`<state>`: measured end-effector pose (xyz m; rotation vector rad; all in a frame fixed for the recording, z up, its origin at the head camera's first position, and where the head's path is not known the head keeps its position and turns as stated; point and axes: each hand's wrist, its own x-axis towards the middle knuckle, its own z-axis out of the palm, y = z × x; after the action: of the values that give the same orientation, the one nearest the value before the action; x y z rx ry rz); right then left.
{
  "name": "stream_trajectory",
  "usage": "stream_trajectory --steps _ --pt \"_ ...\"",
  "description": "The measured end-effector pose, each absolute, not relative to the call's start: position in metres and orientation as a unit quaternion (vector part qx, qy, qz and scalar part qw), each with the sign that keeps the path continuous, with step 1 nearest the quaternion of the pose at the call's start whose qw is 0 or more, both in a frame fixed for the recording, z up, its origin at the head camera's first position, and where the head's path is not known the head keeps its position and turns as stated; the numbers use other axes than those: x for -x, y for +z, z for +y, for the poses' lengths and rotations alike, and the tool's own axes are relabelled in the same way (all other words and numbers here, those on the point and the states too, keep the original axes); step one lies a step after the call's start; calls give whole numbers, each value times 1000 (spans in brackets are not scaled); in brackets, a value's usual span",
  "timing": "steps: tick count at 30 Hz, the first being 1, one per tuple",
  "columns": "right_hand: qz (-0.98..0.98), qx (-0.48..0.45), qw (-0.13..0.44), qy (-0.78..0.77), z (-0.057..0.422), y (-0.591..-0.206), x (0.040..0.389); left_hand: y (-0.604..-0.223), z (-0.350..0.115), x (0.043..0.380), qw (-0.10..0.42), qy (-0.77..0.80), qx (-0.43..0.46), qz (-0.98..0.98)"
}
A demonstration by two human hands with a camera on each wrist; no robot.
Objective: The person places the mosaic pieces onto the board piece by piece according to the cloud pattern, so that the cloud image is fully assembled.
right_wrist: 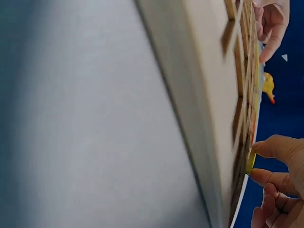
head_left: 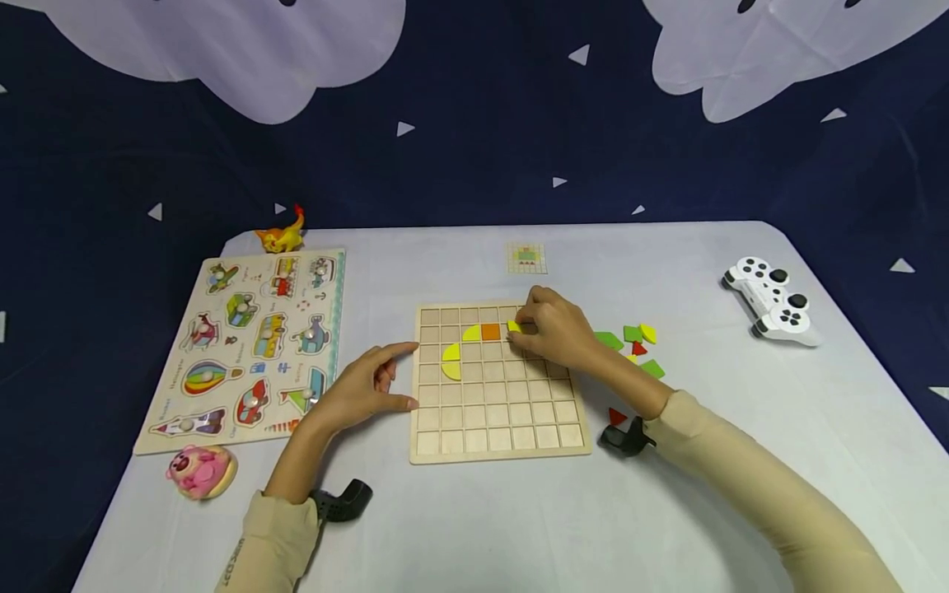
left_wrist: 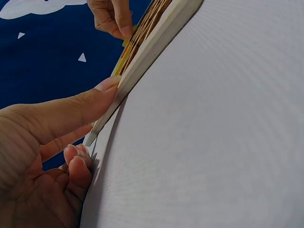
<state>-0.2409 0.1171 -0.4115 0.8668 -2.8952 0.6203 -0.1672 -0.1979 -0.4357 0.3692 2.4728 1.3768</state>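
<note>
**Yellow piece pinched over a wooden grid**

A small yellow piece (head_left: 514, 326) is pinched between the thumb and index finger of the right hand (head_left: 554, 328), just right of an orange square (head_left: 490, 332) in the upper part of a wooden grid board (head_left: 502, 416); whether it is fully seated cannot be told. The board's left edge is touched by the outstretched thumb and index finger of the left hand (head_left: 363, 387), spread well apart, with the other fingers curled in.

Small printed words are set beside the pictures on a puzzle board (head_left: 248, 292), but they are too small to be read surely. Lettering on the left sleeve (head_left: 278, 527) is only partly legible. A tiny grid design is printed on a card (head_left: 526, 258) beyond the grid board.

The table (head_left: 474, 527) is covered in smooth white, on which a white game controller (head_left: 774, 301) is laid at far right. It is backed by a dark blue curtain (head_left: 474, 165) patterned with pale clouds and triangles.
</note>
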Motion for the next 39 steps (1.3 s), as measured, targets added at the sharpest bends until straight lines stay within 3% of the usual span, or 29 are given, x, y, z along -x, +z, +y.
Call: stream_trajectory --steps 16,27,34,39 --pt "-928 -245 -6 282 111 -416 243 -434 -197 171 145 473 -132 859" --pt "-941 -234 -36 242 111 -408 242 -440 -199 164 144 479 -112 858" --pt "-948 -211 11 239 150 -392 238 -438 -198 166 139 478 -123 859" --pt "-962 -171 12 211 195 -386 233 -437 -199 167 143 478 -126 857"
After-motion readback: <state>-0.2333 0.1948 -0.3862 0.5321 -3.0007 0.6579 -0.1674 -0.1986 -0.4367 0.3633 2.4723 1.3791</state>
